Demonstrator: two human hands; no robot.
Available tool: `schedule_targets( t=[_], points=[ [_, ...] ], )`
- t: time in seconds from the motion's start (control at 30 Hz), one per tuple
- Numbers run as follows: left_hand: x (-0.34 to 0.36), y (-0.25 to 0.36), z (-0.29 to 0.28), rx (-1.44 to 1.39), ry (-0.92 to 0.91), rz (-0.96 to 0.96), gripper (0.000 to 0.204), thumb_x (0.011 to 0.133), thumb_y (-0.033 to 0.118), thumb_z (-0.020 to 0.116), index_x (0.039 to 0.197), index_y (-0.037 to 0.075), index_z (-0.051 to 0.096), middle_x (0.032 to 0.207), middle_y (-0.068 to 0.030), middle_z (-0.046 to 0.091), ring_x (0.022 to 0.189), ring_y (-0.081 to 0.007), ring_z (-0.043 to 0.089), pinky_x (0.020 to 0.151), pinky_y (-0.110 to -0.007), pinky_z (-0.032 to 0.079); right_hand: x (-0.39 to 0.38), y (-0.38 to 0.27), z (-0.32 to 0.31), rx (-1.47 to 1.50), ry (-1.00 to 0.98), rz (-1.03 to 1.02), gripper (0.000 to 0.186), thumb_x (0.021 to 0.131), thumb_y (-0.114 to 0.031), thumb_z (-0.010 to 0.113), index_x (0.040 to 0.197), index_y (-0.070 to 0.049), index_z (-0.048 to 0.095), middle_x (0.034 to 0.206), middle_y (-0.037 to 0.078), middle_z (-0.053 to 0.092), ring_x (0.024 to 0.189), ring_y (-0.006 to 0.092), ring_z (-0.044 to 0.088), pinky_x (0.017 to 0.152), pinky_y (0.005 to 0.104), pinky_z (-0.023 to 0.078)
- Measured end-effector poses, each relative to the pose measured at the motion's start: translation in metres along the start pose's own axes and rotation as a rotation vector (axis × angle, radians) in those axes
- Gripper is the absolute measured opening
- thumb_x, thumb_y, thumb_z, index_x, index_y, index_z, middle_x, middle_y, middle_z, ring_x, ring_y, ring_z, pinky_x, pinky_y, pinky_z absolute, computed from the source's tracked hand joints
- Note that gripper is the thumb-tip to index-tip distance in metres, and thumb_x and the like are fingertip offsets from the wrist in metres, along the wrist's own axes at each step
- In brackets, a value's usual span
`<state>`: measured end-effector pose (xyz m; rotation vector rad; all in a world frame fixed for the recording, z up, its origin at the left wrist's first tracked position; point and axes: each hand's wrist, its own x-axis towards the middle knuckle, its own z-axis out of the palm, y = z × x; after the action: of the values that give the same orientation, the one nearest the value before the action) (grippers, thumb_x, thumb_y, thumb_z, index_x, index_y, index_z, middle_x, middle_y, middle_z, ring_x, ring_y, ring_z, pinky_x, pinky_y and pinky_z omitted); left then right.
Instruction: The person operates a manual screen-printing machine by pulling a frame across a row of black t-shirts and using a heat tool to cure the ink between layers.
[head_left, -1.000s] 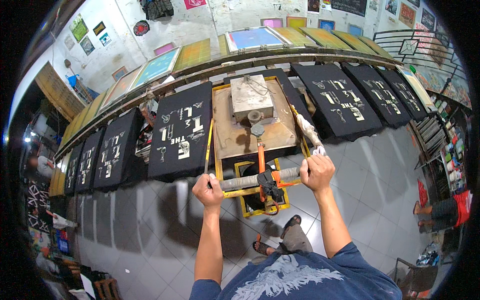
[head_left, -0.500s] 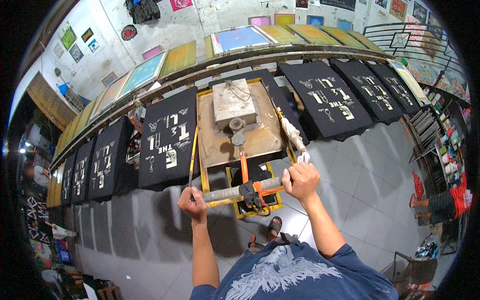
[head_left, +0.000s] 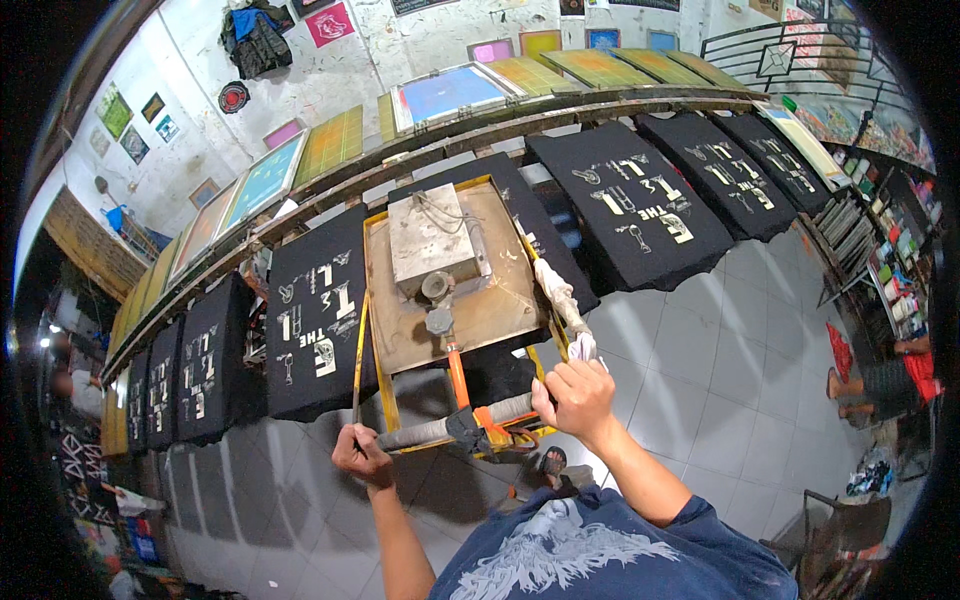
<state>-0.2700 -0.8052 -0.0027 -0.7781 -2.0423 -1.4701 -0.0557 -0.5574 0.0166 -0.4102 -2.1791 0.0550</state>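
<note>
My left hand (head_left: 363,455) is closed around the left end of a grey-taped handlebar (head_left: 413,437). Around its right end my right hand (head_left: 578,398) is wrapped, thumb along the top. An orange rod (head_left: 458,378) runs from the bar's middle to a flat, brownish metal plate (head_left: 500,300) that looks like a heater on a yellow frame (head_left: 387,395). On the plate sits a dusty metal box (head_left: 432,235) with a round knob in front. A whitish wrapped cable (head_left: 558,297) lies along the right side. Beneath the plate, a black shirt (head_left: 515,185) is mostly hidden.
Black printed shirts lie in a row, one (head_left: 640,250) right of the heater and another (head_left: 300,395) left. Screen frames (head_left: 455,95) lean along the back rail. Another person (head_left: 890,385) is at the far right. Grey floor tiles (head_left: 690,370) lie on the near side.
The view has tilted, shifting the scene left and the heater lower in the picture. The heater keeps roughly its place among the shirts, and both hands stay on the bar.
</note>
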Motion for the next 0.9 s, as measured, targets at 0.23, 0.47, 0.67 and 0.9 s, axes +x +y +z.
schedule_targets(
  t=[0.23,0.47,0.67,0.9],
  points=[
    [-0.0042,-0.0041,0.0025,-0.003,0.044,-0.027,0.035,0.096,0.017,0.049,0.066,0.0,0.047,0.058,-0.009,0.045,0.052,-0.0177,0.045,0.051,-0.034,0.034,0.0007,0.0021,-0.0002,0.049,-0.013,-0.017,0.033,0.081,-0.023,0.072,0.06,-0.015,0.048,0.061,0.003,0.043,0.057,0.0215,0.048,0.055,0.038,0.034],
    [-0.0014,-0.0012,0.0046,0.023,0.073,0.054,0.036,0.098,0.018,0.048,0.066,0.001,0.047,0.058,-0.0076,0.045,0.051,-0.0175,0.044,0.051,-0.033,0.034,0.0022,0.0027,-0.0017,0.05,-0.021,-0.013,0.034,0.082,-0.024,0.072,0.06,-0.015,0.047,0.061,0.002,0.042,0.057,0.0205,0.048,0.055,0.0372,0.035],
    [-0.0044,-0.0058,0.0048,0.009,0.089,0.054,0.037,0.098,0.018,0.048,0.065,0.001,0.048,0.057,-0.0082,0.046,0.051,-0.018,0.045,0.051,-0.033,0.034,0.0043,0.0026,-0.002,0.08,-0.018,-0.003,0.032,0.08,-0.021,0.073,0.06,-0.014,0.049,0.061,0.002,0.042,0.056,0.0213,0.046,0.055,0.0372,0.033],
    [-0.0047,-0.0041,0.0063,0.005,0.116,0.032,0.037,0.097,0.018,0.049,0.064,0.001,0.049,0.057,-0.008,0.047,0.051,-0.018,0.046,0.051,-0.032,0.035,-0.0003,0.0023,0.0013,0.044,-0.043,-0.002,0.035,0.083,-0.026,0.072,0.061,-0.016,0.047,0.062,0.002,0.044,0.06,0.0196,0.049,0.057,0.0365,0.036]
  ],
)
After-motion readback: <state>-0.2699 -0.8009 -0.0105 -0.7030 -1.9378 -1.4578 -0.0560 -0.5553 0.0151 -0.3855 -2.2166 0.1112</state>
